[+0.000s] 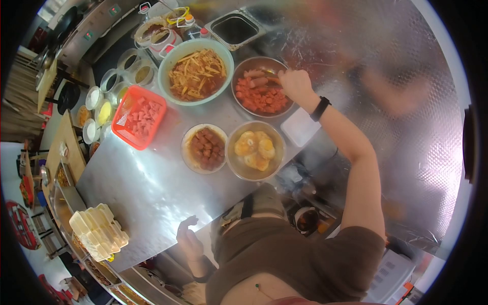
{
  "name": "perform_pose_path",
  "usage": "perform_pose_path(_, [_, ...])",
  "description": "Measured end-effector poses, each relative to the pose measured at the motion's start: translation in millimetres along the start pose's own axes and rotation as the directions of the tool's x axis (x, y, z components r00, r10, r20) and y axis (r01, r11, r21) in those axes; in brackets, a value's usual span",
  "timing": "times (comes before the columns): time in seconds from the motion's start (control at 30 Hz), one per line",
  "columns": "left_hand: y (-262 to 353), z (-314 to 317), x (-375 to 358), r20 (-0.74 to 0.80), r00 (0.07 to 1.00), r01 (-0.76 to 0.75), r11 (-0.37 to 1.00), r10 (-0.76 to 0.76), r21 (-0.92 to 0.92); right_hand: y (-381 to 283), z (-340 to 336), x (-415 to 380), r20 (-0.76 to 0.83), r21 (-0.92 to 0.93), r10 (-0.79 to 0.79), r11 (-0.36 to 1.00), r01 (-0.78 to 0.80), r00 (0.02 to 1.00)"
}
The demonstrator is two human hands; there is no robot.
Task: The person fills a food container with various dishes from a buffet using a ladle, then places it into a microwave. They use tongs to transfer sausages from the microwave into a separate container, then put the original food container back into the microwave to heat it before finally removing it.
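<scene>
My right hand (296, 85), with a black watch on its wrist, is over the right rim of a metal bowl (239, 106) of orange-red chopped pieces (261, 96). Its fingers are closed; whatever they grip is hidden. A few longer pinkish pieces (255, 81) lie at the bowl's far side. Low by the table's front edge, my left hand (190, 241) hangs with fingers loosely apart and nothing in it. Nearest my right hand are a white lidded box (300, 127) and a metal bowl of fried eggs (255, 148). Beside the eggs stands a bowl of brown chunks (207, 149).
Behind stand a large pale-green bowl of sliced strips (197, 73) and a red basket of pink pieces (142, 116). Several jars and small bowls (107, 109) line the left. Stacked yellowish foam boxes (99, 231) sit at the front left corner. A sunken metal container (235, 29) is at the back.
</scene>
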State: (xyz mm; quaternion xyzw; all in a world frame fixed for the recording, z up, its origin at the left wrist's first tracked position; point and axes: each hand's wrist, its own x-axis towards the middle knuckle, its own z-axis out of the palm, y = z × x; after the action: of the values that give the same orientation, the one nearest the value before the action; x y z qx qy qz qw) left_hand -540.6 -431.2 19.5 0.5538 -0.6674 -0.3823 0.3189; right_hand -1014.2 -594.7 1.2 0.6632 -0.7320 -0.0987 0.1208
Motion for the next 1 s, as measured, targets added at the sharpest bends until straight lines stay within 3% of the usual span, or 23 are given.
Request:
perform_pose_path(0.13, [-0.1,3.6,1.7,0.018,1.000,-0.009,1.000,0.009,-0.009,10.1,28.7,1.4,-0.039,0.035,-0.066,0.997,0.067,0.997])
perform_pose_path(0.2, [0.2,2.8,2.8,0.037,0.999,-0.038,0.999,0.037,0.014,14.1,31.7,2.2,0.040,0.040,-0.023,0.999,0.022,0.999])
perform_pose_path(0.43, [1.2,3.3,4.9,0.020,1.000,-0.015,1.000,0.015,0.001,6.1,36.8,-30.2,-0.054,-0.066,0.056,0.996,-0.060,0.997])
perform_pose_path(0.57, [1.0,4.6,5.7,0.038,0.999,-0.015,1.000,0.015,-0.004,14.7,50.1,-39.1,0.003,-0.067,0.051,0.996,-0.051,0.999])
perform_pose_path(0.63, [0.2,5.1,5.9,0.047,0.999,-0.021,1.000,0.021,0.000,36.1,46.5,-36.7,0.037,0.338,0.044,0.940,-0.054,0.998])
perform_pose_path(0.67, [0.4,4.9,6.2,0.047,0.999,-0.022,1.000,0.022,0.000,45.8,42.3,-31.5,0.037,0.340,0.047,0.939,-0.057,0.998])
perform_pose_path(0.7, [0.6,5.0,6.6,0.045,0.999,-0.022,1.000,0.022,0.000,56.1,34.2,-24.3,0.447,0.569,0.120,0.726,-0.385,0.887])
perform_pose_path(0.73, [1.3,5.4,6.9,0.046,0.999,-0.025,1.000,0.025,0.000,63.2,30.5,-21.5,0.777,0.568,0.018,0.413,-0.712,0.629])
perform_pose_path(0.77, [2.4,5.8,7.0,0.048,0.999,-0.023,1.000,0.023,0.000,66.7,31.7,-23.9,0.777,0.567,0.021,0.411,-0.714,0.629])
perform_pose_path(0.83, [2.5,6.2,6.8,0.053,0.998,-0.023,1.000,0.023,-0.001,72.6,38.8,-29.5,0.848,0.497,-0.143,-0.118,-0.859,0.510])
perform_pose_path(0.9, [0.8,6.0,5.6,0.050,0.999,-0.014,1.000,0.015,-0.021,75.9,42.1,-33.3,0.860,0.493,-0.119,-0.061,-0.868,0.496])
perform_pose_path(0.97, [1.1,6.4,5.5,0.049,0.999,-0.012,1.000,0.013,-0.022,68.9,15.9,-40.7,0.738,0.468,0.179,0.559,-0.684,0.651])
perform_pose_path(1.0, [1.2,7.0,5.1,0.049,0.999,-0.010,1.000,0.011,-0.023,67.1,28.8,-49.5,0.551,0.520,0.225,0.661,-0.541,0.804])
